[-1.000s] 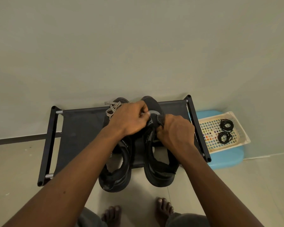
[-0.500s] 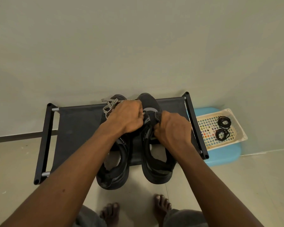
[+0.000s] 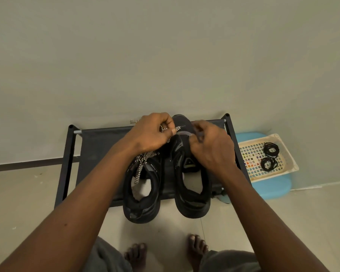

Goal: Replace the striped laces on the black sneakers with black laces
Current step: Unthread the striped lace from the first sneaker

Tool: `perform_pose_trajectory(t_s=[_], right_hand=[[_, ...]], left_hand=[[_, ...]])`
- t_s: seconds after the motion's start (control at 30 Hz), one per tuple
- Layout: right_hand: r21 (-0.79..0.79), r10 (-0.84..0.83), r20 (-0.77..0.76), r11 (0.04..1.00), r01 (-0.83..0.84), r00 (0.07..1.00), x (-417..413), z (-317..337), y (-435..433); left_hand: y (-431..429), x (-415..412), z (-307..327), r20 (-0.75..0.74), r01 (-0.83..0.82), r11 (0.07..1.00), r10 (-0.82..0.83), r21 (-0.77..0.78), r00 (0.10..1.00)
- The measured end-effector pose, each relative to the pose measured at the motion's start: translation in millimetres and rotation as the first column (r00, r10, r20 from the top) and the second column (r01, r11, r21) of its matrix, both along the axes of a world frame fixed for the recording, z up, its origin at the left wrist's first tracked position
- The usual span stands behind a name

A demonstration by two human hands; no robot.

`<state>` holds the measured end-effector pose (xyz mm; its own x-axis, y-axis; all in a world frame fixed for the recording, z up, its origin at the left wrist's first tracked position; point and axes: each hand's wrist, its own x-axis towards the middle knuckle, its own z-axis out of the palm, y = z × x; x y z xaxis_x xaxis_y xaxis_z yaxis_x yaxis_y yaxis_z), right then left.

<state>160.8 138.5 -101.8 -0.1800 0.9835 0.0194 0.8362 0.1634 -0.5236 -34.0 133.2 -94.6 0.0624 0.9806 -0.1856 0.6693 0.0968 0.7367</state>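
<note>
Both hands raised over the toe end of the pair, striped lace in the left-hand pinch

Left hand [image 3: 151, 132]: fingers curled, thumb and forefinger pinching a striped lace [image 3: 177, 128], whose tip pokes out just right of the pinch; more striped strands trail from under this hand down over the left sneaker [image 3: 141, 195], directly below the grip. Right hand [image 3: 210, 148]: fingers curled just beside the left-hand pinch, blurred; what they hold, if anything, cannot be told. The right sneaker [image 3: 192, 185] lies beneath this hand, toe under the fingertips, heel towards the person. Both sneakers rest on a black rack [image 3: 98, 146]. Two coiled black laces [image 3: 270, 149] lie well to the right of both hands, in a pale basket [image 3: 290, 165] on a blue stool [image 3: 271, 190]
</note>
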Motion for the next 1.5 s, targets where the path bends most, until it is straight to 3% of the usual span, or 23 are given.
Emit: perform_pose_trajectory(t_s=[0.03, 0.1, 0.17, 0.33, 0.43, 0.57, 0.63, 0.7, 0.83, 1.03, 1.1, 1.17, 1.23, 1.33, 1.4, 1.5], right_hand=[[0.02, 0.07, -0.117, 0.997, -0.068, 0.991, 0.4, 3.8, 0.5], [0.088, 0.244, -0.184, 0.969, -0.232, 0.952, -0.6, 9.4, -5.4], [0.138, 0.353, -0.09, 0.93, -0.339, 0.931, -3.9, 10.6, -16.7], [0.251, 0.366, 0.053, 0.896, -0.367, 0.929, -5.0, 24.0, -43.6], [0.111, 0.25, -0.011, 0.962, -0.248, 0.968, 1.5, 31.1, -57.7], [-0.259, -0.055, -0.304, 0.965, -0.027, 0.951, 6.0, 36.6, -93.3], [-0.527, -0.219, -0.476, 0.847, -0.076, 0.852, 6.4, 43.9, -105.0], [-0.684, -0.288, -0.573, 0.684, -0.253, 0.767, 9.0, 52.1, -105.3], [-0.714, -0.296, -0.669, 0.512, -0.478, 0.682, 11.2, 50.3, -86.8], [-0.669, -0.07, -0.726, 0.307, -0.677, 0.685, -3.8, 43.2, -67.7], [-0.592, -0.132, -0.804, 0.272, -0.758, 0.58, -10.4, 41.3, -63.8], [-0.485, -0.316, -0.865, 0.325, -0.812, 0.391, -12.9, 40.7, -57.8], [-0.41, -0.494, -0.858, 0.489, -0.77, 0.143, -12.6, 42.4, -50.5], [-0.424, -0.585, -0.795, 0.725, -0.543, -0.16, -6.0, 44.4, -37.7], [-0.476, -0.597, -0.759, 0.781, -0.404, -0.26, 0.2, 42.4, -29.9], [-0.519, -0.583, -0.756, 0.81, -0.273, -0.296, 7.3, 36.2, -22.0]], left_hand=[[-4.2, 1.4, 2.6, -0.034, 0.023, 0.999, -0.022, 0.023, 0.999], [-14.7, 4.4, 8.2, -0.087, 0.051, 0.997, -0.045, 0.065, 0.995], [-27.6, 7.8, 12.6, -0.086, 0.044, 0.994, -0.035, 0.101, 0.996], [-63.0, 10.7, 20.9, 0.081, -0.093, 0.981, 0.08, 0.171, 0.993], [-86.0, 9.4, 27.2, 0.165, -0.157, 0.969, 0.126, 0.191, 0.978], [-107.2, 10.5, 31.5, 0.242, -0.195, 0.952, 0.136, 0.238, 0.961], [-110.8, 13.4, 33.0, 0.275, -0.189, 0.95, 0.118, 0.248, 0.954], [-110.2, 16.2, 32.4, 0.302, -0.194, 0.943, 0.108, 0.269, 0.947], [-102.4, 17.2, 26.7, 0.315, -0.241, 0.906, 0.13, 0.347, 0.94], [-73.6, 8.1, 11.2, 0.462, -0.477, 0.817, 0.304, 0.323, 0.833], [-62.4, 0.5, 2.7, 0.426, -0.495, 0.821, 0.354, 0.284, 0.832], [-54.8, -6.9, -6.2, 0.303, -0.403, 0.888, 0.331, 0.221, 0.894], [-51.9, -9.9, -13.4, 0.227, -0.224, 0.97, 0.197, 0.098, 0.954], [-51.8, -4.2, -18.2, 0.28, 0.008, 1.0, -0.008, 0.0, 0.96], [-53.2, 2.4, -15.7, 0.237, 0.086, 0.996, -0.087, 0.012, 0.968], [-56.1, 12.6, -12.6, 0.159, 0.172, 0.982, -0.182, 0.077, 0.97]])
